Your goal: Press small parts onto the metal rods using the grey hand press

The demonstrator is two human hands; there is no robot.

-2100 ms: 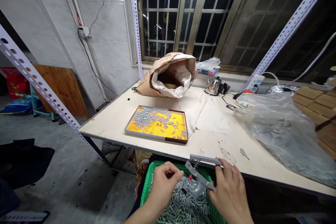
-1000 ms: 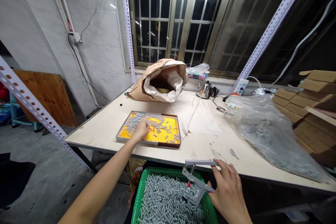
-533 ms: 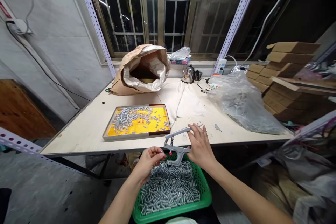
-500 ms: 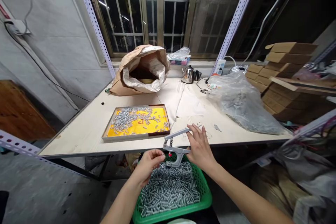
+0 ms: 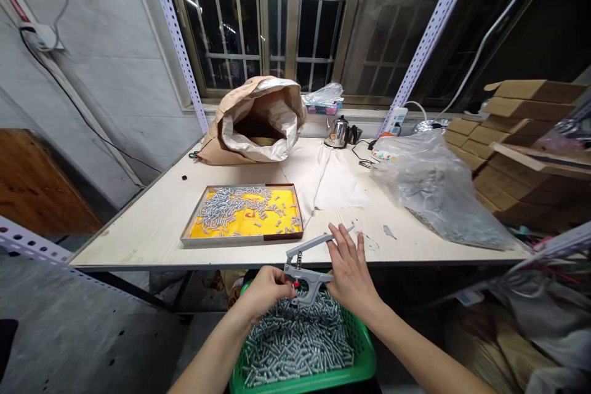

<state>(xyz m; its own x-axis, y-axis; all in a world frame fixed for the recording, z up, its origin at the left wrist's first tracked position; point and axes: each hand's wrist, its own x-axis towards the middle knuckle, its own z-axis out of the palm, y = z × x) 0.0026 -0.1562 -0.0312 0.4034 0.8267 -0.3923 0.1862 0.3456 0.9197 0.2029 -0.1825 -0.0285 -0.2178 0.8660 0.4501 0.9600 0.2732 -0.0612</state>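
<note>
A grey hand press plier [image 5: 308,276] with a spring and a red tip stands over the basket at the table's front edge. My right hand [image 5: 351,271] grips its handles, which are spread apart. Thumb and fingers of my left hand [image 5: 266,293] are pinched together at the plier's jaw, by the red tip; whatever they hold is too small and hidden to name. Beneath both hands sits a green plastic basket [image 5: 364,364] full of small silvery screw-like metal pieces [image 5: 300,345].
On the table [image 5: 138,234] lies a shallow tray [image 5: 240,240] with yellow lining and more metal pieces. Behind it is an open paper sack [image 5: 217,148]. A kettle [image 5: 338,132], a clear plastic bag [image 5: 425,184] and stacked cardboard boxes [image 5: 521,166] stand farther right.
My left hand has moved right, bringing its pinched fingers into the plier's jaw. The plier has dropped slightly, still in my right hand. The whole view has shifted a little.
</note>
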